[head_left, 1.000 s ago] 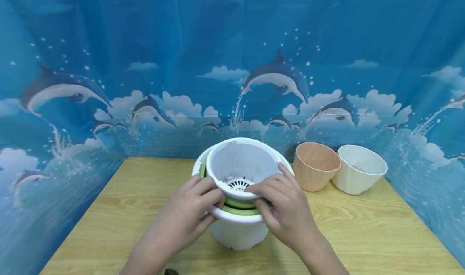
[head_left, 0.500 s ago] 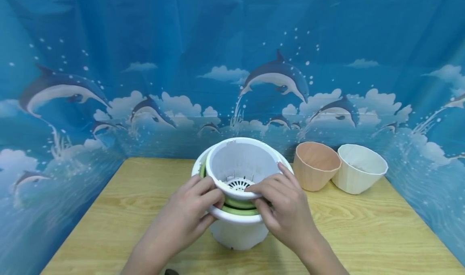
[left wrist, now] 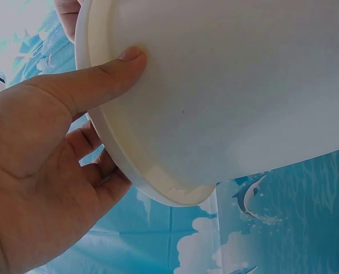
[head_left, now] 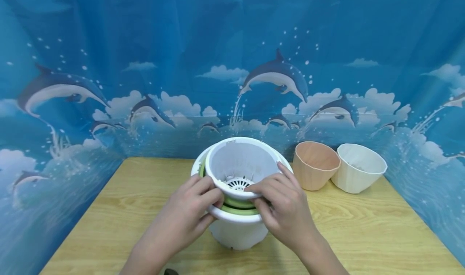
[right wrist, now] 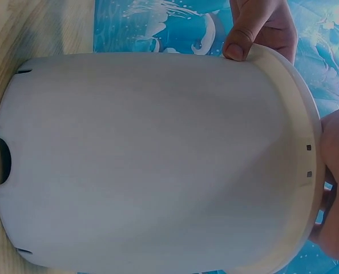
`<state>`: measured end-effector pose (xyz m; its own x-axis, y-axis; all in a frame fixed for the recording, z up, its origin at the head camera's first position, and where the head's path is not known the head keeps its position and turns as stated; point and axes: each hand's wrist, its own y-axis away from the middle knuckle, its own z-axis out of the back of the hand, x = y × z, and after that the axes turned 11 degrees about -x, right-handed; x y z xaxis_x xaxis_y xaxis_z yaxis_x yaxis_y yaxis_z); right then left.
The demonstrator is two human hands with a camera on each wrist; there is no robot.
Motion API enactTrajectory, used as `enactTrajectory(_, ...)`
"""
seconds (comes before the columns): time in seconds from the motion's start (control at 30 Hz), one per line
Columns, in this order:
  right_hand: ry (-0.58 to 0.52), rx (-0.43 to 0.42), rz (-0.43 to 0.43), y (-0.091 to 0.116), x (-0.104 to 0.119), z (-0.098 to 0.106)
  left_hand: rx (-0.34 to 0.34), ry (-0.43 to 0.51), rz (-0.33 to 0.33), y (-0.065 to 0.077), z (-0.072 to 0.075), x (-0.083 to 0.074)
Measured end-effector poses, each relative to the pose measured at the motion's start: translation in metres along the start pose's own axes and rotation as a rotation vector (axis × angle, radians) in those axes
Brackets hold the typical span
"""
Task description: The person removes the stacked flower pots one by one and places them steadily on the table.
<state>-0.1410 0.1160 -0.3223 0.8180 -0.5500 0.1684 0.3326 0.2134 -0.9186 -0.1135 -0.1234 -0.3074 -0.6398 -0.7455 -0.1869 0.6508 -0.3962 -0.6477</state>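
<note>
In the head view, several plastic flowerpots stand nested on the table. The outermost is a large white flowerpot (head_left: 237,234); a green flowerpot (head_left: 237,211) sits in it, and a smaller white flowerpot (head_left: 247,158) with a slotted bottom is innermost, its rim raised above the others. My left hand (head_left: 190,206) grips the large white pot's rim at the front left, its thumb pressed to the outer wall in the left wrist view. My right hand (head_left: 285,204) pinches the inner white pot's rim at the front right, thumb below it. Part of the green rim is hidden behind my hands.
A peach faceted pot (head_left: 314,178) and a white faceted pot (head_left: 357,178) stand side by side at the back right of the wooden table (head_left: 367,226). A small dark object (head_left: 170,271) lies at the front edge. A dolphin-print curtain (head_left: 203,37) encloses the table.
</note>
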Motion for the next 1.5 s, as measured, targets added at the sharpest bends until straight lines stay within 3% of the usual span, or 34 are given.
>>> enactTrajectory(1.5, -0.01, -0.063, 0.05, -0.0004, 0.0005, -0.0028, 0.003, -0.004, 0.009, 0.0008, 0.0, 0.0007)
